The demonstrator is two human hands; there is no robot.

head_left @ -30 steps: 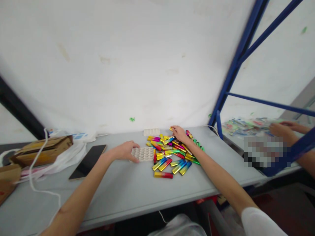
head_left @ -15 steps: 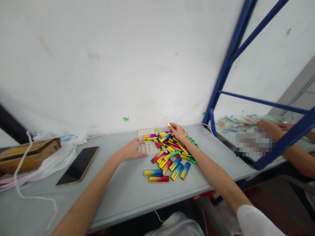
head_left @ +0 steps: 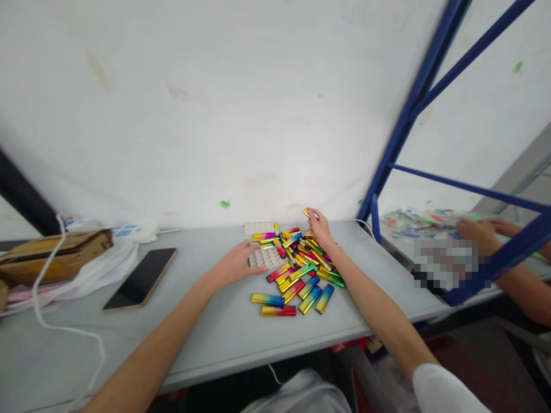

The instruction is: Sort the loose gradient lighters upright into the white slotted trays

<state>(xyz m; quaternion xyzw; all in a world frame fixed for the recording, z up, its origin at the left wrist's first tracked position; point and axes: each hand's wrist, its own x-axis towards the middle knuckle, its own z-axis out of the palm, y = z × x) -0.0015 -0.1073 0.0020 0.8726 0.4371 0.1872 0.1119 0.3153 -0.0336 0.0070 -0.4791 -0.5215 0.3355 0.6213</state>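
Fingers of the right hand (head_left: 319, 228) have risen away from the pile of shiny pieces (head_left: 303, 272) over the last second, and 1 slim gold-coloured piece (head_left: 306, 212) now stands out above the pile's far side. That suggests this piece has been singled out from the rest. The pale tray (head_left: 263, 257), with its rows of round hollows, lies closer to the second tray (head_left: 259, 227) at the far edge of the table (head_left: 206, 338) than it did 1 second ago. Towards the near edge, 2 loose pieces, the blue-and-gold piece (head_left: 267, 300) and the red-and-gold piece (head_left: 279, 311), now lie just beside each other; earlier the red-and-gold one lay there alone.

The right hand's grip is nearly closed: thumb and fingertips pinch the slim piece by 1 end, its other end pointing up and left. The left hand (head_left: 236, 263) spreads wide around the pale tray's left end, thumb along its near side and fingers along its far side, and seems to hold it flat on the table. The pile touches or overlaps the tray's right end; exactly which I cannot tell.
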